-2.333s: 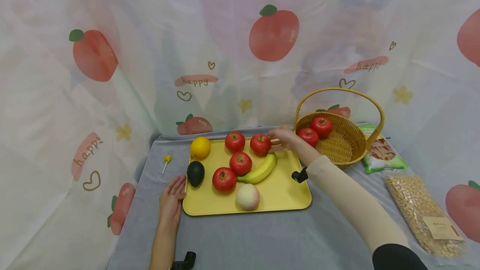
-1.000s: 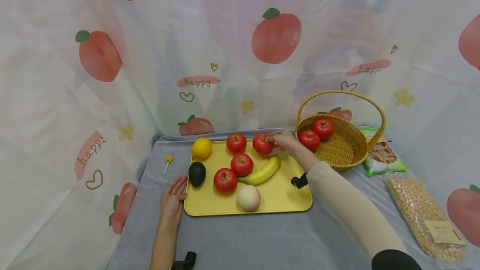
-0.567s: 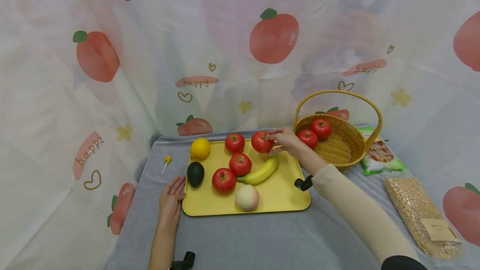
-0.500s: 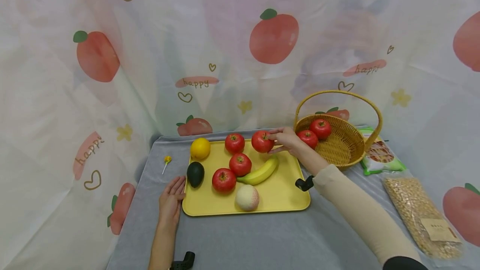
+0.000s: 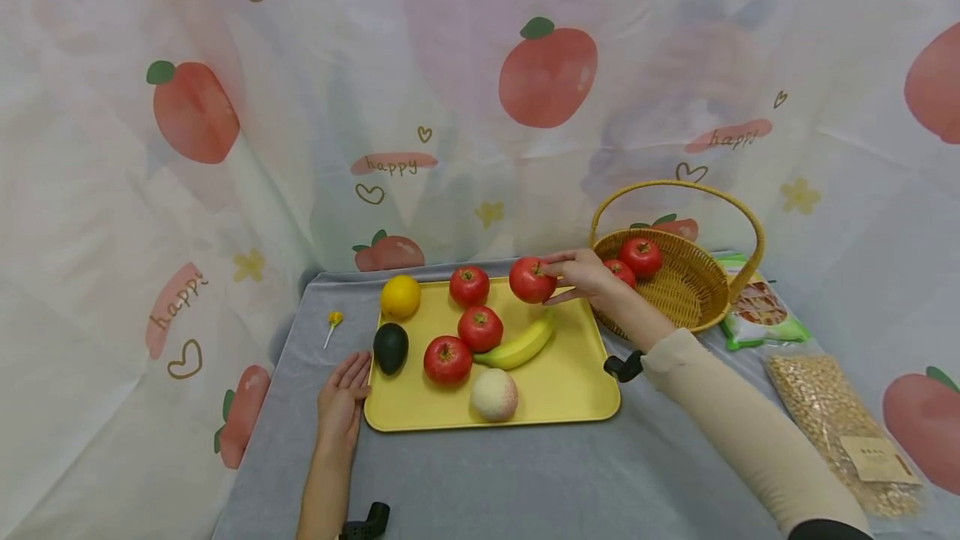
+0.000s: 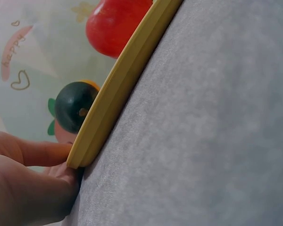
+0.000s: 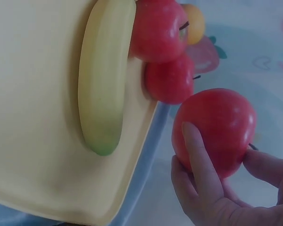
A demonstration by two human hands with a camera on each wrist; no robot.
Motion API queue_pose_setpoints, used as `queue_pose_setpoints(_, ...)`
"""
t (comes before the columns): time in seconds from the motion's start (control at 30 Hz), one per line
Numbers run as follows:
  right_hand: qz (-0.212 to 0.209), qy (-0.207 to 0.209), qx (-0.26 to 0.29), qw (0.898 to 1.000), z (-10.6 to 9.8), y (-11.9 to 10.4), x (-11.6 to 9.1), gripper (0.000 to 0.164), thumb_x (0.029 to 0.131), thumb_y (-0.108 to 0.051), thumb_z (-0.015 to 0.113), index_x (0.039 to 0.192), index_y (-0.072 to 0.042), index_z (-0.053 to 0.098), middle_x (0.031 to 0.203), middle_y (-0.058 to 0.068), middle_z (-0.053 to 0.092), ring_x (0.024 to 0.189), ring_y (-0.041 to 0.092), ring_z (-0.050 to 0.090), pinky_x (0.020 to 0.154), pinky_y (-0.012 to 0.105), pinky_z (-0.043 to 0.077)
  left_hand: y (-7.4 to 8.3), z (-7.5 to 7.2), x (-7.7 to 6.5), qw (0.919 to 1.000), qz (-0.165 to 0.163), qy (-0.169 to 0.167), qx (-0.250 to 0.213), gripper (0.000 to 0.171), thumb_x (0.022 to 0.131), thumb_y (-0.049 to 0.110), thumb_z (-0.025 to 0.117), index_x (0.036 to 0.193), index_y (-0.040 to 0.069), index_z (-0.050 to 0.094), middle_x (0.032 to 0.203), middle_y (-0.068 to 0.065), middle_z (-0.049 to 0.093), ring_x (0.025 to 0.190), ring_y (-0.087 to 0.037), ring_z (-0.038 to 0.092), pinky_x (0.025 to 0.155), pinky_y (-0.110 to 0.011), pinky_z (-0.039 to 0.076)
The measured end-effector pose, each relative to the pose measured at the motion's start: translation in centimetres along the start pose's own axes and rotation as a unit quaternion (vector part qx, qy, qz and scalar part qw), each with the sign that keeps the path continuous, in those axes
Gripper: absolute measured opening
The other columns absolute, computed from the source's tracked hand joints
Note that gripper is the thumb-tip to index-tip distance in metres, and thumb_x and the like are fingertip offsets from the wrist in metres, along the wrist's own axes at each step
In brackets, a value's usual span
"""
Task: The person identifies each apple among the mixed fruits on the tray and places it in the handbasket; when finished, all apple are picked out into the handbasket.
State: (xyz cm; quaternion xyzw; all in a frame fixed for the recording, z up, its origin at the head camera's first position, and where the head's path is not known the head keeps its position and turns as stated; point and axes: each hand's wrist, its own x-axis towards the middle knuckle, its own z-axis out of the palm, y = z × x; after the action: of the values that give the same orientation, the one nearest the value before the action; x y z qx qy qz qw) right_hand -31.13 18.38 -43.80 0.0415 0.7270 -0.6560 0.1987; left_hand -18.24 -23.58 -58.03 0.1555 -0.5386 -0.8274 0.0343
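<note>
My right hand (image 5: pixel 588 277) grips a red apple (image 5: pixel 532 280) at the back right of the yellow tray (image 5: pixel 570 390). In the right wrist view this apple (image 7: pixel 217 129) is held up above the tray, with fingers along one side and the thumb at the other. My left hand (image 5: pixel 345 398) rests against the tray's left edge, fingers stretched out. The left wrist view shows its thumb touching the tray's rim (image 6: pixel 99 122). Several more apples (image 5: pixel 481 328), a banana (image 5: pixel 519 348), a peach (image 5: pixel 495 395), an avocado (image 5: pixel 391 348) and a yellow round fruit (image 5: pixel 401 297) lie on the tray.
Right of the tray stands a wicker basket (image 5: pixel 686 290) with a tall handle, two apples (image 5: pixel 641 257) inside. A green-and-white packet (image 5: pixel 765 311) and a clear bag of pale kernels (image 5: pixel 840 415) lie further right. On the grey cloth at left is a yellow lollipop (image 5: pixel 334 320).
My right hand reached the back right apple, took hold of it, and has raised it slightly while moving right, towards the basket. The left hand has stayed at the tray's edge.
</note>
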Motion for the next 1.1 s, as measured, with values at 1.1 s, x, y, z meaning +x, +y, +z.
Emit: queue_pose_setpoints(1.1, -0.014, 0.008, -0.037, 0.999, -6.6, -0.4, -4.0, 0.055, 0.107, -0.013, 0.058, 0.154, 0.008, 0.039, 0.154, 0.031, 0.041, 0.126, 0.042, 0.060, 0.096, 0.060, 0.055, 0.2, 0.1, -0.2, 0.9999, 0.008, -0.001, -0.011, 0.078, 0.087, -0.032, 0.039, 0.160, -0.008, 0.026, 0.162, -0.029, 0.034, 0.151, -0.036, 0.037, 0.121, -0.037, 0.035)
